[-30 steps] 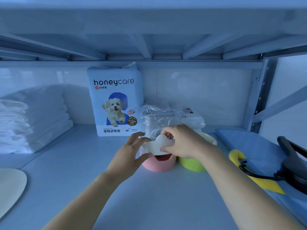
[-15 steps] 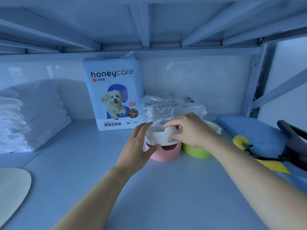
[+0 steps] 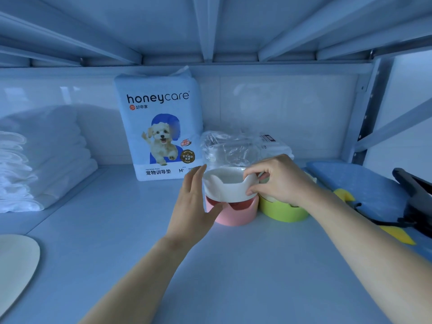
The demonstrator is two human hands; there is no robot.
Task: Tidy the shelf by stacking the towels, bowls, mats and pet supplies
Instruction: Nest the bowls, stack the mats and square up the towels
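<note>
A white bowl [image 3: 228,189] with two small ears on its rim sits in the top of a pink bowl [image 3: 233,215] in the middle of the shelf. My right hand [image 3: 280,181] pinches the white bowl's right rim between thumb and fingers. My left hand [image 3: 194,202] lies flat against the left side of both bowls, fingers straight and thumb on the pink one. A green bowl [image 3: 281,210] stands just right of the pink bowl, partly behind my right wrist. Folded white towels [image 3: 42,164] are stacked at the left.
A honeycare training-pad pack [image 3: 161,127] stands upright against the back wall. A clear plastic bag [image 3: 233,148] lies behind the bowls. At the right sit a blue mat [image 3: 364,185], a yellow and black tool [image 3: 397,232] and a shelf post [image 3: 360,127]. A pale round mat [image 3: 14,265] lies front left.
The white bowl has turned from tilted to level and settled lower into the pink bowl. Both hands stayed on it. The camera moved closer and tipped upward.
</note>
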